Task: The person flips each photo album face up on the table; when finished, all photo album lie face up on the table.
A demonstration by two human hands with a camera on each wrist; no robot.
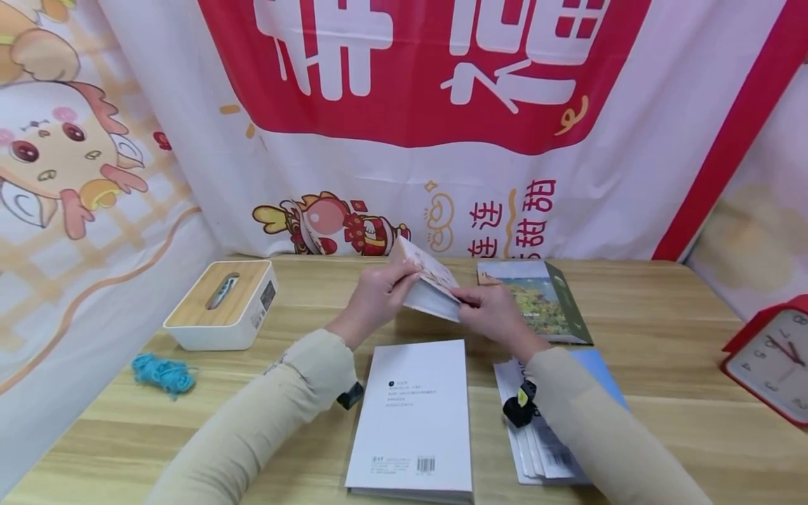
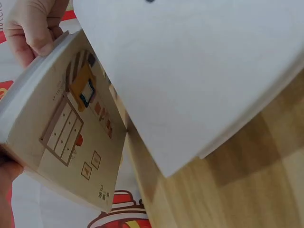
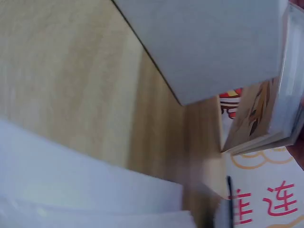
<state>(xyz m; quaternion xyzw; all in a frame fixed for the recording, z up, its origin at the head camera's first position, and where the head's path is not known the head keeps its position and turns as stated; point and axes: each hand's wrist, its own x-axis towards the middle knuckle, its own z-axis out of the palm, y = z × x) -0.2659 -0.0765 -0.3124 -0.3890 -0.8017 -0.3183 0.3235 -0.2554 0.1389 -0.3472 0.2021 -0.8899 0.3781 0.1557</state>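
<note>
A small thick book (image 1: 424, 284) is held tilted above the back of the table. My left hand (image 1: 376, 294) pinches its left side, thumb on top. On the other side, my right hand (image 1: 495, 312) grips the near right corner. The left wrist view shows the cream cover (image 2: 71, 137) with drawings on it, and the right hand's fingers (image 2: 35, 33) on the page edge. Nearer me, a white book (image 1: 416, 421) lies flat with a barcode and small print facing up.
Right of it lies a stack of blue-and-white books (image 1: 536, 449), partly under the right forearm. Behind stands a book with a landscape cover (image 1: 536, 298) lying flat. A wooden-lidded box (image 1: 221, 301) and blue yarn (image 1: 163, 374) sit left, a red clock (image 1: 773, 358) far right.
</note>
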